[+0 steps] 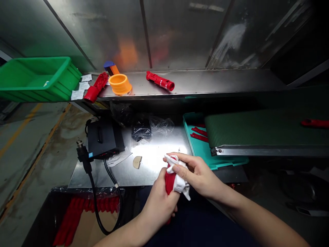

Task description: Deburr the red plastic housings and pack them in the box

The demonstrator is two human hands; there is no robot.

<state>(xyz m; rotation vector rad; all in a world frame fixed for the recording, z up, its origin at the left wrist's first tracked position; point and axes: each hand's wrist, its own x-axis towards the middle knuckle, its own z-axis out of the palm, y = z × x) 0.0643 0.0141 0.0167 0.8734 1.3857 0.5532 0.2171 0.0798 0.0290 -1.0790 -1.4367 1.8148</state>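
My left hand is wrapped round a red plastic part, held in front of my lap at the worktop's near edge. A white cloth lies over the part's upper end. My right hand pinches this cloth against the red part with thumb and fingers. Much of the part is hidden by the cloth and my hands; its lower end shows only slightly beneath the left hand.
A black box with a thick cable stands left on the metal worktop. To the right, a teal tray sits under a green conveyor belt. The shelf above bears an orange ring, red parts and a green bin.
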